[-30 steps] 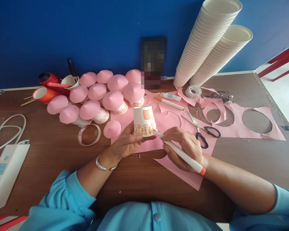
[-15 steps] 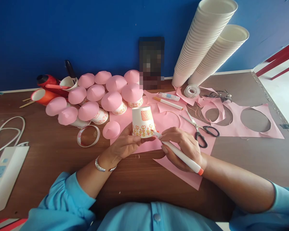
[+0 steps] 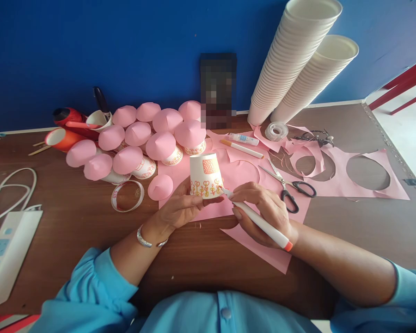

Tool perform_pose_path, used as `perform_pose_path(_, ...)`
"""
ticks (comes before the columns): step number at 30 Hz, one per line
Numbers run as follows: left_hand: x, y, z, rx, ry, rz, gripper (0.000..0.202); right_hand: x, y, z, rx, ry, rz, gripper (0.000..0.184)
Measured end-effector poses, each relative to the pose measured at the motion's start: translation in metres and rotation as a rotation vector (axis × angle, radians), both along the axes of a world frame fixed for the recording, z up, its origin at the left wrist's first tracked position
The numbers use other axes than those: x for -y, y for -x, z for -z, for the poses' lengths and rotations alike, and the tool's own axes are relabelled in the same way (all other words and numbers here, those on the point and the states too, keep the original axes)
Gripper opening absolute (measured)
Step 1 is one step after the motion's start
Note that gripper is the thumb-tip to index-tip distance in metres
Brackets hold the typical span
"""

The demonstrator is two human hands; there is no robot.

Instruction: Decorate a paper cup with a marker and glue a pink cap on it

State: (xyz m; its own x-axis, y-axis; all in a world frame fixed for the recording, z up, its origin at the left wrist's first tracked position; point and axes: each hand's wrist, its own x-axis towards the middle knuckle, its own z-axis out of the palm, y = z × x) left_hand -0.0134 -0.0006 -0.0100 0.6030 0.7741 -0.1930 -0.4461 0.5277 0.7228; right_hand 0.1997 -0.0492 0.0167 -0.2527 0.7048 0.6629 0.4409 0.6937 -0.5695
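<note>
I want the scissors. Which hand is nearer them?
Right. The right hand, holding the marker, sits close beside the scissors; the left hand, holding the cup, is farther away.

Bright even daylight from the right, soft shadows, sharp focus, wide-angle bending at edges

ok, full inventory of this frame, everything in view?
paper cup: one, white with orange drawings, upside down, centre
marker: one, white, orange end, tip at the cup
capped cups: about eleven, pink tops, back left
loose cone: one, pink, beside the ring
ring: one, white, left of centre
cup stacks: two, white, leaning on wall, back right
tape roll: one, clear, by the stacks
scissors: one pair, black handles, on pink paper
pink paper: several sheets, round holes, right
glue tube: one, white, back centre
power strip: one, white, left edge
table: one, brown
left hand: holds the cup
right hand: holds the marker
</note>
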Motion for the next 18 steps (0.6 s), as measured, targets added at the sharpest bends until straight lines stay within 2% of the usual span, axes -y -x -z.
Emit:
perform_pose_path(6,0.0,0.002,0.003,-0.026,-0.019,0.016,0.034,0.0,0.001,-0.002,0.0,-0.017,-0.009,0.021)
perform_pose_path(10,0.0,0.002,0.0,0.008,-0.005,0.016,0.038,0.0,-0.002,0.002,-0.033,-0.065,-0.017,0.02)
perform_pose_path(14,-0.001,0.001,-0.003,0.07,0.02,0.036,0.037,-0.001,-0.005,0.012,-0.105,0.002,0.008,0.023)
perform_pose_path(16,-0.001,0.001,-0.003,0.093,0.028,0.055,0.038,-0.003,-0.004,0.016,-0.139,0.066,0.016,0.028)
perform_pose_path(18,-0.001,0.003,-0.002,0.108,0.031,0.097,0.042,-0.006,-0.004,0.019,-0.154,0.121,0.005,0.045)
